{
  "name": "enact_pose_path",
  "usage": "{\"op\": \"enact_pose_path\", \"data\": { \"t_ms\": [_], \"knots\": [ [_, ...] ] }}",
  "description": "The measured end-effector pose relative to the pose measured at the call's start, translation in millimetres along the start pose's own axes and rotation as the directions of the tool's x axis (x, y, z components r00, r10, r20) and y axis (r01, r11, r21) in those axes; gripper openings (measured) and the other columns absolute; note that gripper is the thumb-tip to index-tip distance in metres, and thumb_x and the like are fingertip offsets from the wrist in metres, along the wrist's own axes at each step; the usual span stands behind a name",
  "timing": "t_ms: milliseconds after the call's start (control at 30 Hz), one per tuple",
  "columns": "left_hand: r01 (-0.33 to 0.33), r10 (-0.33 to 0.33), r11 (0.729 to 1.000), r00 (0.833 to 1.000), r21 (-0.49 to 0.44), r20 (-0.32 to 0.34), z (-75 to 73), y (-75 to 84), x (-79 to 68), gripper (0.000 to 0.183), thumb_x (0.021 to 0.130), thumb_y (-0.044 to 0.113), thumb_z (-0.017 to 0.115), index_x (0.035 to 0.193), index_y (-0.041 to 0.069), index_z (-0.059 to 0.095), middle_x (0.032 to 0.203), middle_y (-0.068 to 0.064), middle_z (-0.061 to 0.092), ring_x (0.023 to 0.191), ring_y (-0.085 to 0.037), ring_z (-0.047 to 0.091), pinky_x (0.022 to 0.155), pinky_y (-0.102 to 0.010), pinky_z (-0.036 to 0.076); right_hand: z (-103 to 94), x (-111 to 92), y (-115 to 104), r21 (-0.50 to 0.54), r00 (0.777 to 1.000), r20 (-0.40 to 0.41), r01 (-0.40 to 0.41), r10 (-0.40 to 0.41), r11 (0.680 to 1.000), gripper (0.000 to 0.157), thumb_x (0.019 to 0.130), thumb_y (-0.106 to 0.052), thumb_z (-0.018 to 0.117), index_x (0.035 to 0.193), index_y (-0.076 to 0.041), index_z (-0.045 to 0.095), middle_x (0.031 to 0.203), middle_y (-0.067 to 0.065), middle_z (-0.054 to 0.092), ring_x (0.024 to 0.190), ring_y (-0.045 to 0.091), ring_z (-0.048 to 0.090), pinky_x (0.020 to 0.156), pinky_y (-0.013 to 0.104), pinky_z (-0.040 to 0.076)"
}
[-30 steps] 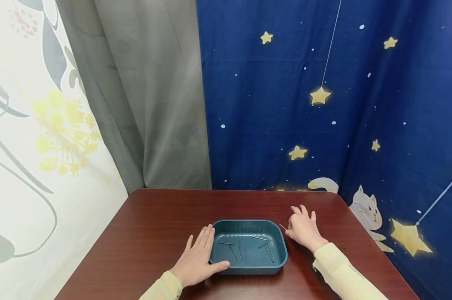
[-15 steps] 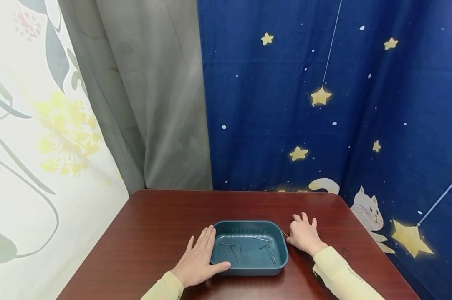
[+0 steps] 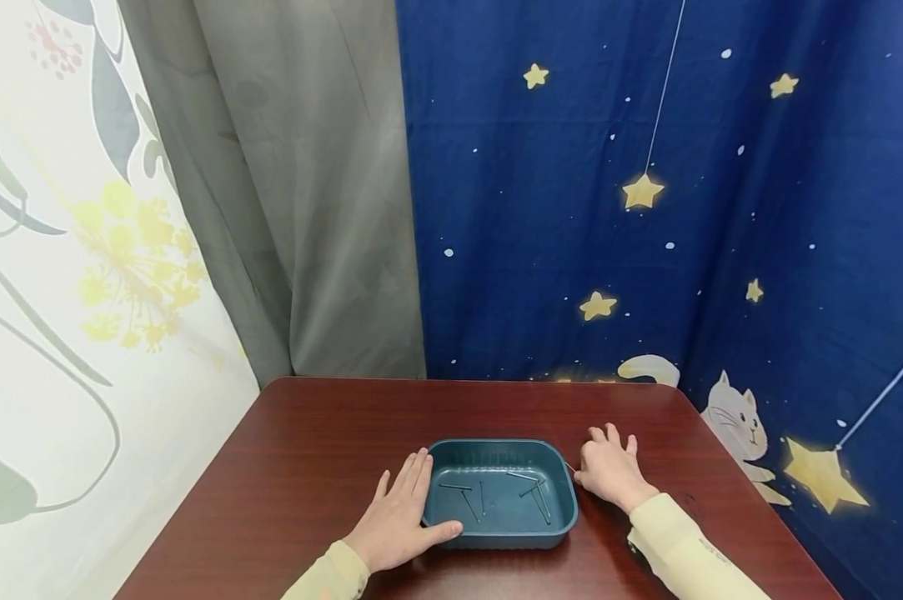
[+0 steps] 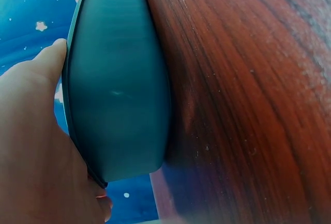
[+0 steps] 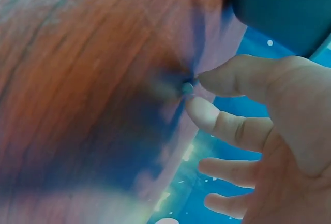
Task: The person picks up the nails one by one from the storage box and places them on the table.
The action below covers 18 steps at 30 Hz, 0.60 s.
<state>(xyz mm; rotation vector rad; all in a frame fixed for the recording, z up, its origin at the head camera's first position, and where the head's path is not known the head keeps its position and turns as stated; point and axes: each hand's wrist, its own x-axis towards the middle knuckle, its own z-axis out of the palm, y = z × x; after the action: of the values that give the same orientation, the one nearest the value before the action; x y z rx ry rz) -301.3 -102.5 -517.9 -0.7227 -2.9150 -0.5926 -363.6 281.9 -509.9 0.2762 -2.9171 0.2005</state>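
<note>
A dark teal plastic tray (image 3: 499, 533) stands on the table with several thin metal nails (image 3: 522, 477) lying scattered inside. My left hand (image 3: 400, 521) rests against its left side, fingers straight along the wall and thumb over the near rim. The left wrist view shows this hand (image 4: 36, 125) at the rim beside the tray's outer wall (image 4: 116, 79). Just right of the tray, my right hand (image 3: 612, 471) pinches a thin nail (image 3: 569, 467) between thumb and index finger, low over the tabletop. In the right wrist view a small round nail head (image 5: 187, 87) shows at the fingertips.
The dark red wooden table (image 3: 331, 433) has rounded far corners. A grey curtain (image 3: 346, 208) and a blue star-patterned curtain (image 3: 526, 208) hang behind it. A white floral curtain (image 3: 61, 333) is on the left.
My right hand has come down slightly toward the table beside the tray, still pinching the nail, and then stays nearly still. The left hand and the nails in the tray keep their places.
</note>
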Motion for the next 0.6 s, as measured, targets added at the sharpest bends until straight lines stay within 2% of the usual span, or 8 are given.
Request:
{"op": "enact_pose_path", "data": {
  "t_ms": [267,467,600],
  "knots": [
    [-0.007,0.007,1.0,1.0,0.001,0.001,0.2,-1.0,2.1,0.112,0.086,0.08,0.05,0.16,0.001,0.019,0.167,-0.012,0.014,0.153,-0.031,0.012,0.114,-0.067,0.014,-17.3,4.0,-9.5,0.067,0.989,-0.141,0.05,-0.04,0.996,0.029,0.082,-0.021,0.077,0.062,-0.025,0.056,0.138,0.026,0.053,0.135,0.049,0.032,0.099,0.081,0.015],
    [-0.006,0.006,1.0,1.0,0.01,-0.008,1.9,-2.3,1.7,0.112,0.086,0.081,0.049,0.16,0.002,0.02,0.167,-0.011,0.013,0.153,-0.032,0.013,0.114,-0.066,0.015,-30.6,5.7,-27.9,0.092,0.975,-0.209,0.098,-0.077,0.991,0.021,0.082,-0.028,0.079,0.07,-0.028,0.062,0.139,0.021,0.054,0.136,0.044,0.035,0.102,0.077,0.018],
    [-0.005,0.005,1.0,1.0,0.003,-0.005,3.0,-2.4,0.8,0.112,0.086,0.081,0.049,0.16,0.002,0.019,0.167,-0.012,0.013,0.153,-0.032,0.013,0.114,-0.066,0.015,-36.5,5.1,-40.1,0.102,0.962,-0.23,0.174,-0.147,0.979,0.015,0.08,-0.026,0.082,0.078,-0.028,0.068,0.142,0.019,0.053,0.138,0.046,0.034,0.104,0.076,0.019]
  ]
}}
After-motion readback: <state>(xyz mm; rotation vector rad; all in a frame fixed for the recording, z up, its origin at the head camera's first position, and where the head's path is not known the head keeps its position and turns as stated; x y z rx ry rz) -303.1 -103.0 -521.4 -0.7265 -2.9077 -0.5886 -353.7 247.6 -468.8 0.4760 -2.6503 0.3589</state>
